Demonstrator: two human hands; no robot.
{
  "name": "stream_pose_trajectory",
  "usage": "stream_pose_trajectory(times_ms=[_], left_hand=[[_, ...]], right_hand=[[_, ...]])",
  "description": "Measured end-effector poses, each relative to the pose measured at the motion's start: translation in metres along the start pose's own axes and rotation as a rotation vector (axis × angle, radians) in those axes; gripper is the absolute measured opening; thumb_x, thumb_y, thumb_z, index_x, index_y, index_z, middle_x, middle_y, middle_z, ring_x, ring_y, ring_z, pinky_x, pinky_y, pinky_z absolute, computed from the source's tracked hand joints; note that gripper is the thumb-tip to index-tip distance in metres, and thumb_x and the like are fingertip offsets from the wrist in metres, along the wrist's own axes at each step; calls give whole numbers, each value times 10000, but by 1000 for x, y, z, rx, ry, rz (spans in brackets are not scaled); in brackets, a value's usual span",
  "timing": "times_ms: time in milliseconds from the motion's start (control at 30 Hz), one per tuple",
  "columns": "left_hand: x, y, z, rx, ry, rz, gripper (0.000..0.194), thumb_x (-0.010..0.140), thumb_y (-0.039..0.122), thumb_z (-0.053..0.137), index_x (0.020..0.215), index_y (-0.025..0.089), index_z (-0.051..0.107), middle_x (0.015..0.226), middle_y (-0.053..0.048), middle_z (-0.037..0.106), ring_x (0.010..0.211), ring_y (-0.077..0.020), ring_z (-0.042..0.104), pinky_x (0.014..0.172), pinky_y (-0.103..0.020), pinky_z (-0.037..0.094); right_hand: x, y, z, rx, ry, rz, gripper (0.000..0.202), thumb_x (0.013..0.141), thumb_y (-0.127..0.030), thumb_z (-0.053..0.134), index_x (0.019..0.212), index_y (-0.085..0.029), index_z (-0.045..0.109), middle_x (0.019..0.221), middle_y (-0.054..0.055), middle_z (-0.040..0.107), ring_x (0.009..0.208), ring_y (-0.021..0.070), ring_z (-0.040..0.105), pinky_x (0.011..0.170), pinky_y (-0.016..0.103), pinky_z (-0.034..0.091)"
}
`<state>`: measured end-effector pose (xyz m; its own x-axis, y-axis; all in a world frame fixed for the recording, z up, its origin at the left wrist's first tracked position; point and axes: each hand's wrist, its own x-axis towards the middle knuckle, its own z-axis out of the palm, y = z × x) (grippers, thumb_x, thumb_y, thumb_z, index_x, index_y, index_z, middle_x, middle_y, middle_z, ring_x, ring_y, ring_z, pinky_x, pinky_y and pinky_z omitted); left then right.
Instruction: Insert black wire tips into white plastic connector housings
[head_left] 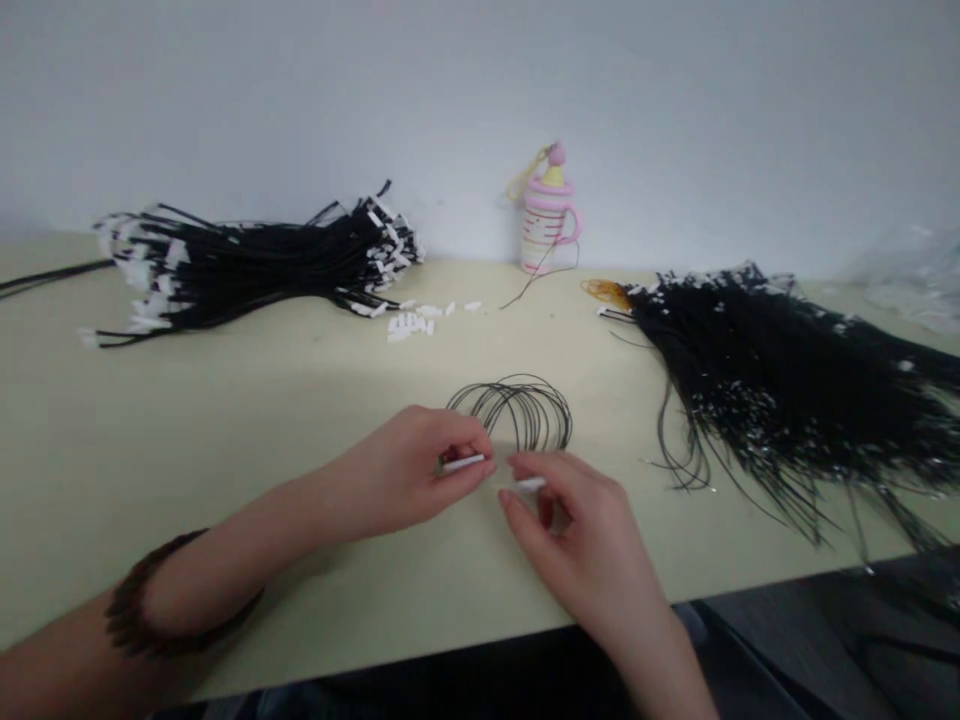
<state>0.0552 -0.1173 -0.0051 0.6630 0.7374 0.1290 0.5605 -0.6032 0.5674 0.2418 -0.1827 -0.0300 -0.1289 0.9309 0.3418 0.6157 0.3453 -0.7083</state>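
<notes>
My left hand [427,470] is closed in a pinch, with a small white strip [463,463] lying between its thumb and fingers. Facing it, my right hand [581,530] has thumb and forefinger curled around another small white piece [531,484]; its exact kind is too blurred to tell. Thin black cords [525,410] form loose loops on the table just behind both hands. The fingers hide the near ends of these loops, so I cannot tell whether they are held.
On the table [300,400], a bundle of black cords with white ends [277,255] lies back left, near small white pieces [411,323]. A pink and white bottle-shaped holder [546,220] stands by the wall. At right, a large black cord pile [795,370] overhangs the front edge, near clear plastic [919,280].
</notes>
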Motion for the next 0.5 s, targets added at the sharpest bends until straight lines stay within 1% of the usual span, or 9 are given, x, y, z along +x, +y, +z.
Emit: stream_pose_trajectory(times_ms=[67,167,200,300,367,433,467,500], left_hand=[[4,-2,-8,-85,107,-129,217,874,335,520,781,185,646,660,24,601,634,-117,530,597,-223,377],[7,-6,-23,-102,285,-282,251,862,376,520,766,181,645,674,8,638,626,-132,527,596,-237,376],[7,-7,-28,-86,331,-309,253,856,387,523,779,179,645,695,-1,653,628,-137,529,599,-244,375],[5,-12,-43,-19,428,-324,268,847,407,514,822,171,639,774,-36,672,694,-165,550,639,-263,382],[2,-16,-57,-25,434,-327,287,844,416,502,809,165,637,772,-50,677,704,-180,567,641,-269,392],[-1,-23,-77,-62,379,-327,287,813,415,531,730,165,642,691,-44,671,647,-183,579,598,-265,396],[-4,-27,-89,-82,346,-328,275,784,409,563,680,167,642,647,-36,662,613,-181,577,570,-261,390],[-8,-32,-102,-101,322,-330,265,754,403,593,641,168,641,609,-29,651,585,-179,571,544,-257,379]], right_hand=[[1,4,2,-8,-1,45,158,814,-153,576,948,-166,658,795,27,641,563,122,539,532,249,426],[2,11,-4,-21,68,51,154,825,-172,562,941,-159,664,811,39,645,593,130,573,565,252,453],[2,13,-8,-27,89,40,150,828,-184,561,932,-156,666,814,44,645,595,132,579,569,252,461],[3,18,-18,-54,142,-8,141,846,-218,544,880,-154,665,819,58,650,561,132,571,542,250,472],[2,20,-24,-65,167,-49,155,862,-225,519,824,-169,659,808,57,652,549,133,568,535,248,480],[1,22,-28,-66,187,-88,175,871,-239,510,789,-188,656,793,51,655,551,137,578,536,242,494],[0,23,-30,-59,228,-109,160,862,-265,531,801,-195,662,784,50,659,545,141,584,508,234,494],[-1,24,-31,-67,300,-101,138,844,-296,570,835,-202,670,771,45,662,520,141,579,494,233,499]])
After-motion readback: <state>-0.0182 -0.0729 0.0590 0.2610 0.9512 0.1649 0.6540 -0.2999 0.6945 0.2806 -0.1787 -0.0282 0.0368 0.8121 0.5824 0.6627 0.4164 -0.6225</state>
